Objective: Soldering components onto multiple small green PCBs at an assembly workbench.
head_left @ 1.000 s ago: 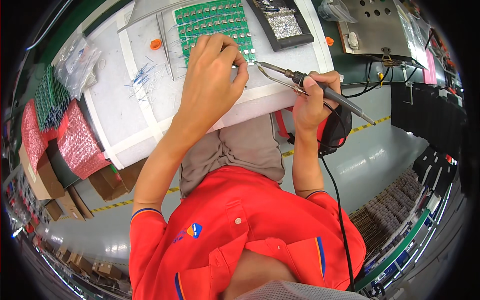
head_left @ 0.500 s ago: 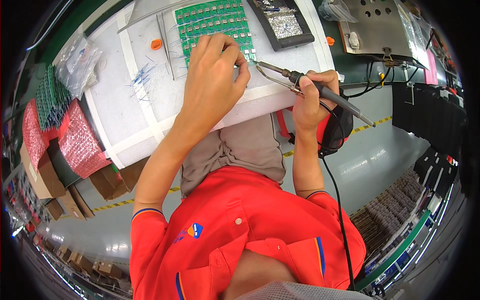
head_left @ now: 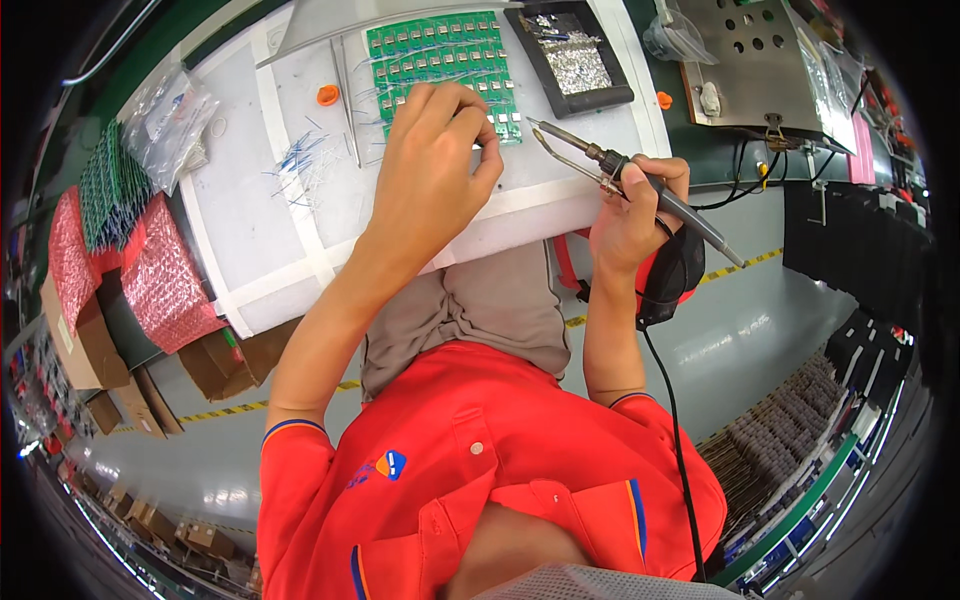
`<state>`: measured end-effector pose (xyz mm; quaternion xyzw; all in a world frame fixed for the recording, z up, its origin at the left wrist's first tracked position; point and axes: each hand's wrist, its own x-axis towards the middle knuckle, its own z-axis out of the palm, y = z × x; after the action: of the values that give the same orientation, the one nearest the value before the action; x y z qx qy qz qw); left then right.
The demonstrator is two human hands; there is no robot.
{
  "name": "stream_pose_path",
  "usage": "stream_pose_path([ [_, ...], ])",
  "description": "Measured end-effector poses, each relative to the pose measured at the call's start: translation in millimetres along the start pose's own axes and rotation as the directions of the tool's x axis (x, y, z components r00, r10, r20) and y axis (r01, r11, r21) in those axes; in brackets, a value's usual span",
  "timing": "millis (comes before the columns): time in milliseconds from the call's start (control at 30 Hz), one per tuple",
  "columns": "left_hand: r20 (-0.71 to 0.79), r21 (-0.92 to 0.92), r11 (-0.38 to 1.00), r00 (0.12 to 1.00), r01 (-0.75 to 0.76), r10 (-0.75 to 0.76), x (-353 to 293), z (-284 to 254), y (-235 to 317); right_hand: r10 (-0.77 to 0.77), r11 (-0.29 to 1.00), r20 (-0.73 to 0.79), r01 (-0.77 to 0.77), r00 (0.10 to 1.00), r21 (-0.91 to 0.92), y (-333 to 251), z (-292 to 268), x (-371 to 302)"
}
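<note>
A green panel of small circuit boards point(head_left: 435, 65) lies on the white work surface. My left hand point(head_left: 430, 165) rests over its near edge with thumb and fingers curled together in a pinch; whatever lies between the fingertips is hidden. In my right hand point(head_left: 632, 230) is a soldering iron point(head_left: 690, 215) with a thin metal tube clamped alongside. Its tip points left and hovers just right of the panel, apart from it. Left of the panel are metal tweezers point(head_left: 346, 100), and beside them a scatter of thin blue and white wires point(head_left: 300, 165).
Behind the iron stands a black tray point(head_left: 597, 99) holding silvery scraps. Small orange pieces point(head_left: 327, 95) sit on either side. Leftward are a clear plastic bag point(head_left: 170, 120), stacked green boards point(head_left: 110, 195) and pink bubble wrap point(head_left: 165, 275). A metal box point(head_left: 745, 60) stands right; a black cable point(head_left: 668, 400) hangs down.
The soldering iron's tip has drawn back to the right, away from the panel's edge. My left hand keeps its pinch over the panel. The whole view has shifted slightly.
</note>
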<state>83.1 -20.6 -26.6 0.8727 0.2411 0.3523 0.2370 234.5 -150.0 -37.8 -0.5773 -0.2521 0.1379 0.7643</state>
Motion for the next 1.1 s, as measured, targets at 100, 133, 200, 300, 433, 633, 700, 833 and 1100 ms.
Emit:
stream_pose_path([
  [100,0.006,-0.028,1.0,1.0,0.01,-0.01,-0.4,-3.3,0.0,0.017,1.0,-0.017,-0.017,1.0,-0.016,-3.0,3.4,1.9],
  [133,-0.001,-0.022,1.0,1.0,0.012,-0.012,-0.2,-4.6,0.8,0.014,1.0,-0.022,-0.015,1.0,-0.007,-5.0,5.4,3.4],
  [200,0.022,-0.078,0.996,0.999,0.041,-0.04,0.4,-7.0,1.7,0.011,1.0,-0.021,-0.011,1.0,0.006,-4.9,9.1,7.3],
  [300,0.012,-0.117,0.991,0.998,0.064,-0.063,1.3,-13.8,-0.4,-0.039,0.998,0.007,0.039,0.999,0.041,-2.1,13.4,12.8],
  [433,0.005,-0.176,0.978,0.993,0.116,-0.116,2.5,-18.1,-3.3,0.031,0.999,0.014,-0.032,0.999,0.034,0.5,18.7,13.9],
  [633,-0.002,-0.217,0.958,0.981,0.188,-0.193,2.8,-18.7,-5.0,0.147,0.974,0.009,-0.146,0.989,0.172,-12.7,16.9,13.7],
  [700,-0.001,-0.24,0.951,0.979,0.195,-0.202,2.8,-19.1,-5.0,0.173,0.968,-0.001,-0.17,0.985,0.185,-17.7,13.0,12.4],
  [833,-0.003,-0.226,0.95,0.976,0.214,-0.22,2.8,-19.1,-4.6,0.261,0.915,0.04,-0.26,0.965,0.307,-15.2,1.8,15.2],
  [1100,0.043,-0.197,0.963,0.983,0.184,-0.179,1.7,-18.4,-2.2,0.362,0.908,-0.04,-0.342,0.931,0.242,-18.0,3.5,13.2],
])
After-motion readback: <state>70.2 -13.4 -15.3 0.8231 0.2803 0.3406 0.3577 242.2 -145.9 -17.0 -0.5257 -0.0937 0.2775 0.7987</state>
